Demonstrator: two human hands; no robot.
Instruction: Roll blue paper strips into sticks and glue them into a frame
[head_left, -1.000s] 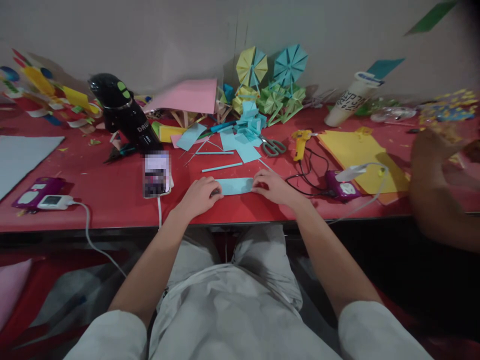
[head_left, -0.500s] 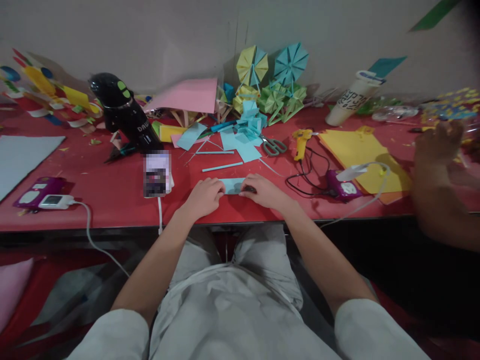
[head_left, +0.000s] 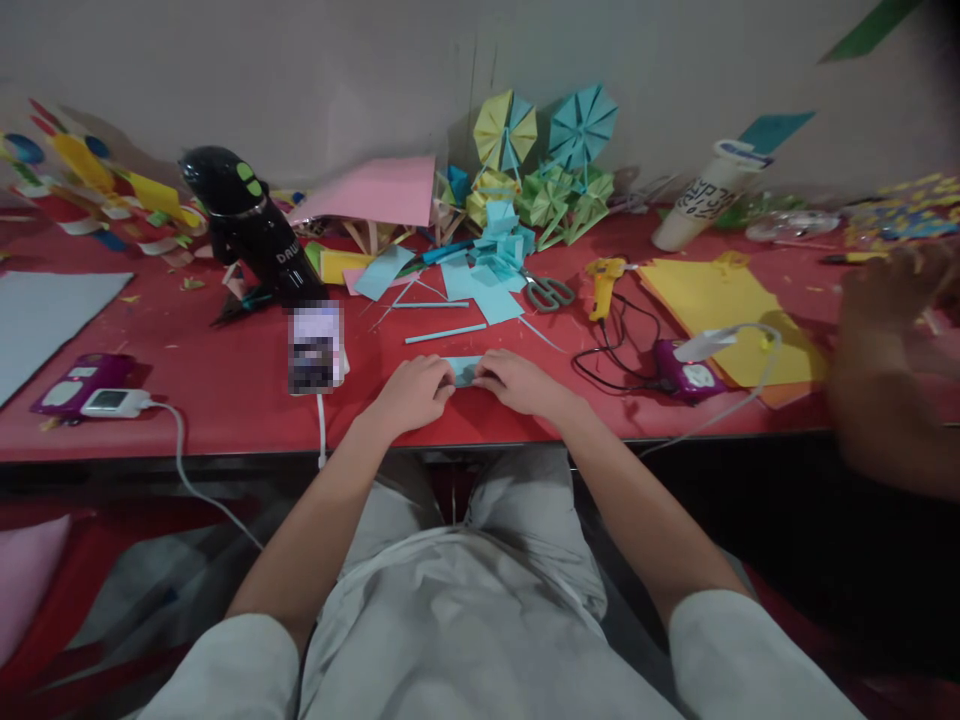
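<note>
Between my hands, near the table's front edge, is a small strip of light blue paper point(head_left: 466, 370). My left hand point(head_left: 417, 390) grips its left end with curled fingers. At the right end, my right hand point(head_left: 517, 380) pinches the same strip. The fingers hide both ends of the paper. Just beyond my hands lies a thin rolled blue paper stick point(head_left: 445, 334), with a second stick point(head_left: 431, 305) farther back. Loose blue paper pieces point(head_left: 491, 293) and grey-handled scissors point(head_left: 550, 292) lie behind these.
A yellow glue gun point(head_left: 603, 285) with a black cord sits to the right, beside yellow sheets point(head_left: 739, 315) and a purple socket block point(head_left: 686, 372). To the left are a phone point(head_left: 316, 350) and black bottle point(head_left: 255, 225). A co-worker's arm point(head_left: 874, 370) rests at far right.
My right hand has shifted slightly left, and less of the blue strip shows between my hands. A dark spot near my right fingertips no longer shows. The co-worker's hand has moved a little right.
</note>
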